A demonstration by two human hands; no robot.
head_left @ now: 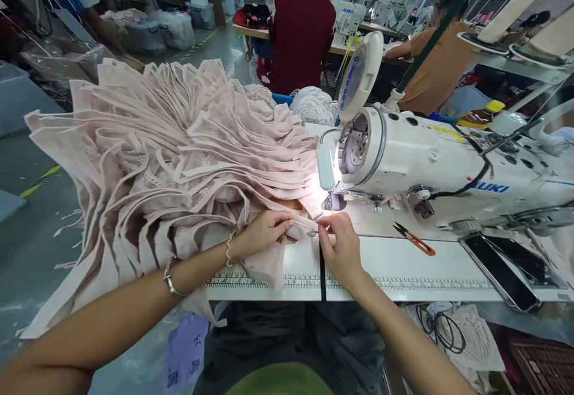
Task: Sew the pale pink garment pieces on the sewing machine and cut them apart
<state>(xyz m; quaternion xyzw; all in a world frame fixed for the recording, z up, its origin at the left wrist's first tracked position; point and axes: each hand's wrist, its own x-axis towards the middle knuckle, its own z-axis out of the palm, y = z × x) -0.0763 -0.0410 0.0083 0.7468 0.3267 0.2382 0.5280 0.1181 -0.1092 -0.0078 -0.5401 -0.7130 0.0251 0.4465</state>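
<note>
Between my two hands a narrow pale pink fabric strip (304,224) is stretched, just in front of the sewing machine's needle area. My left hand (264,232) pinches its left end between thumb and fingers. The right end is pinched by my right hand (341,245), close to the lit presser foot (334,202). A large heap of pale pink fabric pieces (179,156) spreads over the left side of the table, its folds reaching up to my left hand. The white sewing machine (430,150) stands to the right, its round end cover swung up.
Orange-handled thread snips (415,239) lie right of my right hand. A phone (500,272) rests at the table's right front. A printed ruler (403,283) runs along the front edge. Thread cones (515,9) stand upper right. Two people (302,24) sit beyond the table.
</note>
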